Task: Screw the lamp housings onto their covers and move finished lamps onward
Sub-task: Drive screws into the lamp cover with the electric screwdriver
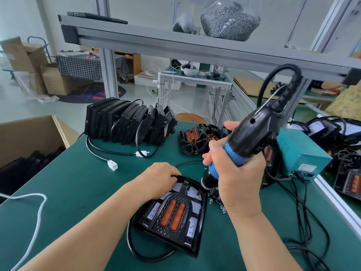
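Black lamp [173,214]; rounded end away; screwdriver [230,153] tilted.

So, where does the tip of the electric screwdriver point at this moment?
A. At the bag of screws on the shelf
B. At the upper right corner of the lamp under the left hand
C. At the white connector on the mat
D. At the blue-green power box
B: the right hand holds the electric screwdriver tilted, its tip down at the upper right corner of the lamp, which the left hand steadies on the mat.
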Demonstrator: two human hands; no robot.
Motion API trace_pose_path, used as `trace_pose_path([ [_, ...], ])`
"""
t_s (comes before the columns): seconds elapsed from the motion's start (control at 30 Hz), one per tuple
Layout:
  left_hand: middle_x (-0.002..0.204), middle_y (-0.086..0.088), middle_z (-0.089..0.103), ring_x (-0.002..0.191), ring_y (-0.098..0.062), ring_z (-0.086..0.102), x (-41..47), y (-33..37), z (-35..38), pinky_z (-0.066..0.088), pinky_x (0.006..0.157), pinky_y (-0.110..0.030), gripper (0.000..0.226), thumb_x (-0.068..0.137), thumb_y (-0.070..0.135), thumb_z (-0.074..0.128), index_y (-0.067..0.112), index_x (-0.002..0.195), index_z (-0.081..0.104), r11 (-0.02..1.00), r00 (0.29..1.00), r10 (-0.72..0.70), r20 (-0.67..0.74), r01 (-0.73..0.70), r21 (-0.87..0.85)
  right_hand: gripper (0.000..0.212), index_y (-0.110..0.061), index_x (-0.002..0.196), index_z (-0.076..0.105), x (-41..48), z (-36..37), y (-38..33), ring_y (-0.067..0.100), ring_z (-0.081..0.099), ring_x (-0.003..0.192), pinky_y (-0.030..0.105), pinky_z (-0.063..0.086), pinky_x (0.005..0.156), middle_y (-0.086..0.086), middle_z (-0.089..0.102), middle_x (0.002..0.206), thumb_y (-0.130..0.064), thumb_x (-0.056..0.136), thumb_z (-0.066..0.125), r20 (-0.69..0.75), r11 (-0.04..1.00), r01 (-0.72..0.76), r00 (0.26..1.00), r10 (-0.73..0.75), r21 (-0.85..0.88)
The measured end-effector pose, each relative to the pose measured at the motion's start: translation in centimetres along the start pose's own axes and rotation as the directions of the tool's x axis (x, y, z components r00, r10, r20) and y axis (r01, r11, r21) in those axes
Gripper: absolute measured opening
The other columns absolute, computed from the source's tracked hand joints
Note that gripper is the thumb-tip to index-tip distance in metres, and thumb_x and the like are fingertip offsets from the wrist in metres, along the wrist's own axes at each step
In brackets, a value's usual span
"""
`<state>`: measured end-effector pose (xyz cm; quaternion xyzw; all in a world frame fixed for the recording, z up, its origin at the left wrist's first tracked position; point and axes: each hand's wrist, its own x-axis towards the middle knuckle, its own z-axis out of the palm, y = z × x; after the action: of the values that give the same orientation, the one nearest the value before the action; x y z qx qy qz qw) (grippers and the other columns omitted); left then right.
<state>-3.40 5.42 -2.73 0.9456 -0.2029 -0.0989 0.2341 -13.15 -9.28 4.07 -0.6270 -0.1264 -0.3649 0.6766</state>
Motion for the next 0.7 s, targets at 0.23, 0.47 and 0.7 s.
trace_pose_path([
  [0.23, 0.102, -0.012, 0.068, 0.096, -0.032, 0.063, -0.09, 0.05, -0.08, 0.054, 0.084, -0.042, 0.019, 0.096, 0.018, 0.048, 0.009, 0.099, 0.064, 1.000, 1.000, -0.002, 0.014, 0.002, 0.030, 0.023, -0.024, 0.099, 0.062, -0.58, 0.01, 0.56, 0.018, 0.061, 0.058, 0.031, 0.057, 0.066, 0.003, 0.061, 0.062, -0.011, 0.081, 0.069, 0.020, 0.999, -0.032, 0.999, 0.033, -0.036],
  [0.47, 0.098, -0.009, 0.068, 0.093, -0.030, 0.064, -0.07, -0.09, 0.03, 0.055, 0.083, -0.041, 0.019, 0.097, 0.019, 0.048, 0.011, 0.099, 0.065, 1.000, 1.000, 0.006, 0.012, -0.006, 0.017, 0.027, -0.036, 0.084, 0.064, -0.39, 0.26, 0.36, 0.019, 0.060, 0.057, 0.032, 0.056, 0.065, 0.007, 0.060, 0.063, -0.010, 0.081, 0.070, 0.029, 1.000, -0.007, 1.000, 0.008, -0.022],
  [0.7, 0.100, 0.000, 0.058, 0.093, -0.024, 0.058, -0.24, -0.32, -0.22, 0.052, 0.085, -0.038, 0.020, 0.096, 0.024, 0.047, 0.026, 0.095, 0.067, 0.992, 0.998, 0.036, -0.044, -0.031, 0.121, 0.029, -0.025, 0.107, 0.059, 0.01, 0.29, -0.20, 0.015, 0.062, 0.057, 0.028, 0.056, 0.065, -0.002, 0.062, 0.063, -0.026, 0.079, 0.069, -0.042, 0.999, 0.046, 0.998, -0.046, 0.002],
])
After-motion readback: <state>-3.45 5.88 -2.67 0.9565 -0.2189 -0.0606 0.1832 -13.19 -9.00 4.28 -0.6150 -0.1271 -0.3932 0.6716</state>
